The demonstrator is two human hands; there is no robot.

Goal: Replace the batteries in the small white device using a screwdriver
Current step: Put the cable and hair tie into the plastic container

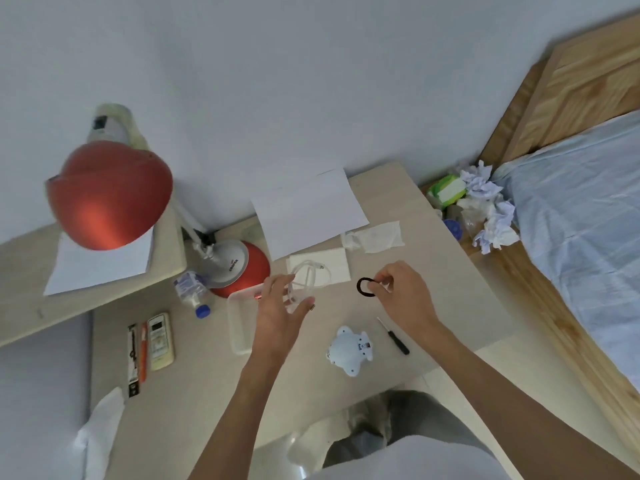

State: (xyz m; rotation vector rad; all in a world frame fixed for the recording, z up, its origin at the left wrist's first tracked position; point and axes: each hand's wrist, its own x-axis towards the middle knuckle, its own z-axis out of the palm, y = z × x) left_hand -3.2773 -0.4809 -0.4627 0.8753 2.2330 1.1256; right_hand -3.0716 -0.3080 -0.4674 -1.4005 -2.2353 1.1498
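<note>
While left hand (280, 313) hovers, tray (239, 336) looks empty.

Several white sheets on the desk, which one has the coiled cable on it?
The small folded white sheet just beyond the left hand; the coiled white cable lies partly on it. The large paper behind it and the crumpled tissue carry nothing.
</note>
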